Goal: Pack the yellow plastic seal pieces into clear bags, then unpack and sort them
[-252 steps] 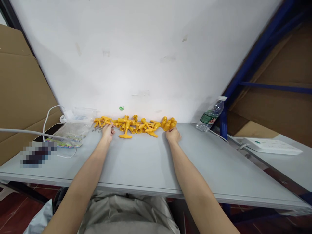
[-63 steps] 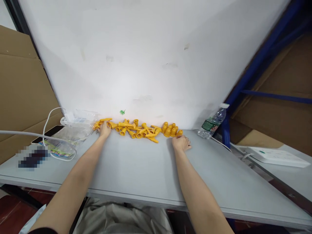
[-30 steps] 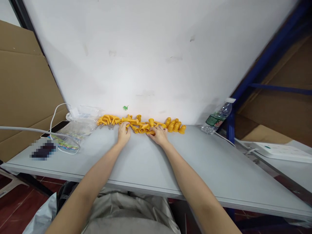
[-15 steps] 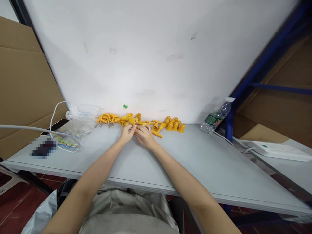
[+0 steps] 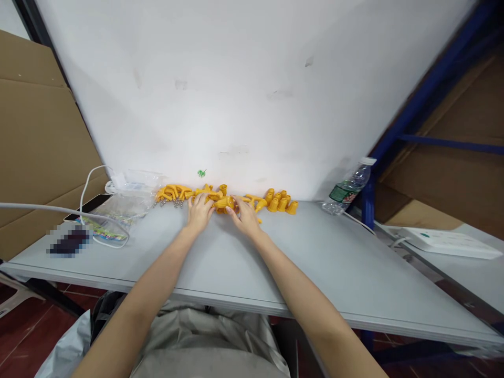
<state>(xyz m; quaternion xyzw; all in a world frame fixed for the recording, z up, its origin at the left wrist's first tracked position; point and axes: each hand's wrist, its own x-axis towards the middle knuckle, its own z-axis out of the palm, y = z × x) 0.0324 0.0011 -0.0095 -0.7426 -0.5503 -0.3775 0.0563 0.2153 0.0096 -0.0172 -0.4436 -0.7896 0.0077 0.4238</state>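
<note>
A yellow plastic cup-shaped piece (image 5: 224,203) lies on its side between my hands, its wide open end to the right. My left hand (image 5: 199,212) is closed over yellow plastic at the narrow end; its fingers partly hide what they grip. Thumb and fingers of my right hand (image 5: 246,217) are curved around the wide rim. Branched yellow pieces (image 5: 173,191) are heaped left of my hands, with small metal screws (image 5: 177,202) in front of them. Several upright yellow cups (image 5: 282,201) stand in a group to the right. Another yellow cup (image 5: 223,188) is behind my hands.
Clear plastic bags (image 5: 126,203), a white cable (image 5: 88,181) and a blurred dark object (image 5: 71,241) lie on the left of the grey table (image 5: 315,262). A water bottle (image 5: 348,189) leans at the right, near a blue post (image 5: 368,202) and a white power strip (image 5: 449,242).
My hands have moved apart from a close pinch. The cup-shaped piece, tilted up before, now lies sideways between them, and the right hand has shifted to its rim.
</note>
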